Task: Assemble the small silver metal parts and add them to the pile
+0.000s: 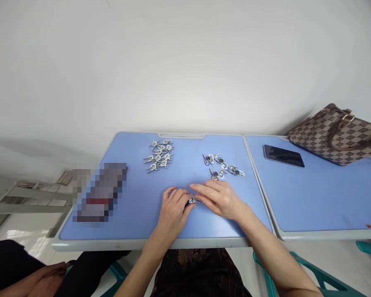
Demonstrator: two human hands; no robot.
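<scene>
At the near middle of the blue, pale-rimmed tabletop (pixel 136 198), a small silvery metal piece (pixel 194 200) sits between the person's two bare hands; the left hand (pixel 173 208) pinches it between thumb and forefinger, the other fingers loosely curled; the right hand (pixel 224 200) is opposite, its thumb and forefinger at the right end of the piece, though whether they grip it or merely touch it I cannot tell. The step in hand looks like fine two-handed work on this one piece; the next move seems to call for a steady left pinch and a small, exact motion of the right fingertips, since so tiny a part could easily slip.

Far and left of the hands lies a group of silvery metal pieces with slim prongs (pixel 158 158); just beyond the right hand lie scattered silvery metal parts with round black centres (pixel 220 161), rings and pins among them; both groups rest directly on the tabletop. For containers, a brown-and-beige checkered handbag (pixel 336 136) leans at the far right on the neighbouring blue tabletop (pixel 315 202), its contents hidden; left of it lies a flat black smartphone (pixel 283 156); at the left, a pixelated patch (pixel 105 189) hides whatever lies there.
</scene>
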